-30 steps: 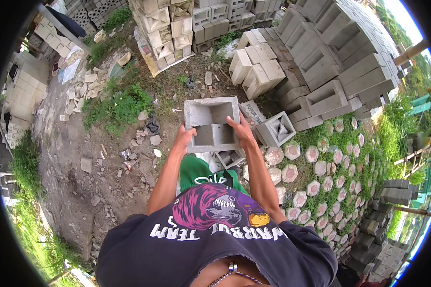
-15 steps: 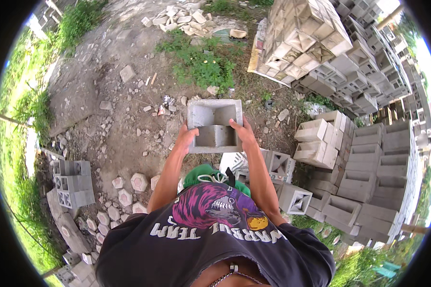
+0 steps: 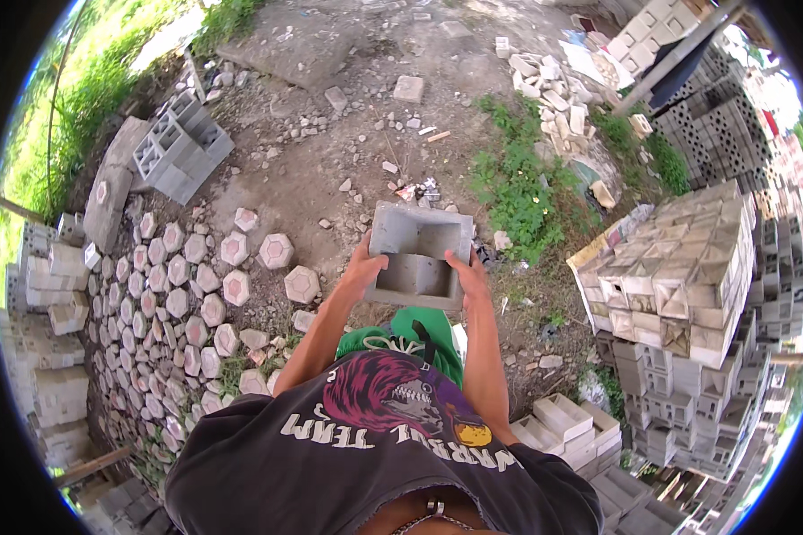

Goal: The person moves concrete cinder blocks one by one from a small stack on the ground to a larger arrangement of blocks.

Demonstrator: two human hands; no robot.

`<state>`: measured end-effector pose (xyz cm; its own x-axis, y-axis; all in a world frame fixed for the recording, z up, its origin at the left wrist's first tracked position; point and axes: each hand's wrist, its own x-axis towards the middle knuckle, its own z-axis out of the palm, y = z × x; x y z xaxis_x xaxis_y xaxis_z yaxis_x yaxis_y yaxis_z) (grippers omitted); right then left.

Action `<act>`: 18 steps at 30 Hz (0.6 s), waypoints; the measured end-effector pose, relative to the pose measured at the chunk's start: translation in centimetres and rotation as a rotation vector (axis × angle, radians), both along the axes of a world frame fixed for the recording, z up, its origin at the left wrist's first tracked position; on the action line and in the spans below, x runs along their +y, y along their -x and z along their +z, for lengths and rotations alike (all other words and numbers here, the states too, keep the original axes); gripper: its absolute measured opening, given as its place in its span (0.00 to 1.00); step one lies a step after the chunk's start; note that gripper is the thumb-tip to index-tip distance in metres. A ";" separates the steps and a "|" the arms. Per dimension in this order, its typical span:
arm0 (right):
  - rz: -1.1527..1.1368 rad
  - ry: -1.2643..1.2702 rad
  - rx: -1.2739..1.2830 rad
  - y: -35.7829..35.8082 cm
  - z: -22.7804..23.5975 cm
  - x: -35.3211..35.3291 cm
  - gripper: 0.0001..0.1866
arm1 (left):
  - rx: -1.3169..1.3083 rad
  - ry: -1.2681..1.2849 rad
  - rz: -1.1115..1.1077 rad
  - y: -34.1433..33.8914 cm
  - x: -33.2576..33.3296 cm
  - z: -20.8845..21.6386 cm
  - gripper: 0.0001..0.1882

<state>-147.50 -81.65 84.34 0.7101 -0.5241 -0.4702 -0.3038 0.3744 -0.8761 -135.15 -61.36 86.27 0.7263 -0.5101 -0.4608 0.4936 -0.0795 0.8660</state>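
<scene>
Well, grip: left hand (image 3: pixel 363 271) and right hand (image 3: pixel 472 278) hold the gray block (image 3: pixel 421 271), one on each side.
Block: best held level and snug.

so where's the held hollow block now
In the head view, the block is near the middle, just above the green shorts, gripped at its sides by the fingers of the left hand and right hand.

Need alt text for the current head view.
The left hand and right hand grip opposite sides of a gray two-cell concrete block. Hexagonal pavers lie at left; a green weed patch and a stack of pale blocks are at right.
</scene>
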 end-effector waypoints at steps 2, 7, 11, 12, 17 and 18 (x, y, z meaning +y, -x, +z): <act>0.084 -0.005 -0.026 -3.0 -0.2 0.2 0.34 | 0.017 -0.057 0.079 -1.0 1.2 -0.8 0.41; 0.331 -0.074 -0.035 -10.7 -0.6 0.8 0.36 | -0.057 -0.078 0.325 -3.4 3.7 -2.7 0.42; 0.503 -0.090 -0.041 -17.4 -3.0 -0.1 0.37 | -0.109 -0.065 0.450 -6.1 3.6 -2.6 0.38; 0.537 -0.113 -0.044 -19.1 -3.5 -0.3 0.37 | -0.093 -0.085 0.483 -6.9 3.5 -2.6 0.38; 0.686 -0.066 -0.043 -25.6 -3.7 -0.7 0.39 | -0.069 -0.079 0.659 -9.6 2.3 -3.2 0.38; 0.708 -0.068 -0.035 -27.0 -3.9 -1.0 0.39 | -0.096 -0.109 0.677 -10.4 2.1 -3.4 0.38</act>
